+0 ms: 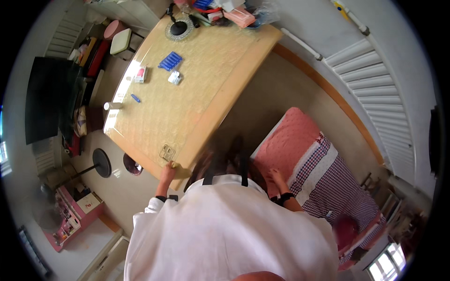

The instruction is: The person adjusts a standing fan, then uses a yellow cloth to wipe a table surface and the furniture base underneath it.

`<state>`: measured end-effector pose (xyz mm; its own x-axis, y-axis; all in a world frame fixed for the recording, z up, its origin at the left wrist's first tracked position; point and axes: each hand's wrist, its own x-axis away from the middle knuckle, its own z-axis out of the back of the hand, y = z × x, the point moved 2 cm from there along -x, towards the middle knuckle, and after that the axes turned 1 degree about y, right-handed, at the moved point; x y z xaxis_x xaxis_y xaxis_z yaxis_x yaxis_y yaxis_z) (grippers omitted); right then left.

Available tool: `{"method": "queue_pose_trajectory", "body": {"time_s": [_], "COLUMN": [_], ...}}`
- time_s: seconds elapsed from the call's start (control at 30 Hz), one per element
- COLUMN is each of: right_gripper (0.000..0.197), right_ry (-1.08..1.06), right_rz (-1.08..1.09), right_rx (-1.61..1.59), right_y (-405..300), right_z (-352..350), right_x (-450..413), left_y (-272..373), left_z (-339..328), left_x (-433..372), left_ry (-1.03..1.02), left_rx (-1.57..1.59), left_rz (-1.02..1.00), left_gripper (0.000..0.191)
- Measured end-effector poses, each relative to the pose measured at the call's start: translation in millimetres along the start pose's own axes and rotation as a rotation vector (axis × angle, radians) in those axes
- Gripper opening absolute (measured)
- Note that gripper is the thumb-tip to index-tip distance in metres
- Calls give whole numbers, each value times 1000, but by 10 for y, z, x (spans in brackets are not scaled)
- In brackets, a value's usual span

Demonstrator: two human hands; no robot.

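Note:
My left hand (pixel 168 172) is at the near corner of a wooden table (pixel 225 91), its fingers by a small yellowish thing at the edge; whether it grips that is unclear. Just beyond the fingers lies a small rectangular outlined item (pixel 167 152). My right hand (pixel 277 175) rests over the pink part of a padded bench or bed cover (pixel 291 140), its fingers somewhat spread and nothing visible in them. Farther along the tabletop are a blue battery-like pack (pixel 170 60), a silvery packet (pixel 174 77), a small white box (pixel 141 74), a blue stick-like piece (pixel 135 98) and a white cup (pixel 112 105).
A glass dish (pixel 169 33) and a pink wipes pack (pixel 239 17) among clutter stand at the table's far end. A stool (pixel 120 41) is beyond the left edge. A round black stand base (pixel 101 162) is on the floor. A white radiator (pixel 369 80) lines the right wall.

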<state>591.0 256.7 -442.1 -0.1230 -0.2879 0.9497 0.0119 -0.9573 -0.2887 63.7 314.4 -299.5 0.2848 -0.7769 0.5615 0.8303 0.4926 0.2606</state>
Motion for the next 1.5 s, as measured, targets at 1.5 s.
{"method": "queue_pose_trajectory", "body": {"time_s": [1.5], "right_gripper": [41], "right_ry": [702], "right_rz": [227], "right_rx": [-1130], "right_y": [-1475], "right_z": [5363], "right_x": [-94], "left_y": [10837], "left_z": [-2842], "left_x": [813], "left_ry": [-1911], "left_rx": [-655], "left_rz": [-1053], "left_gripper": [22]}}
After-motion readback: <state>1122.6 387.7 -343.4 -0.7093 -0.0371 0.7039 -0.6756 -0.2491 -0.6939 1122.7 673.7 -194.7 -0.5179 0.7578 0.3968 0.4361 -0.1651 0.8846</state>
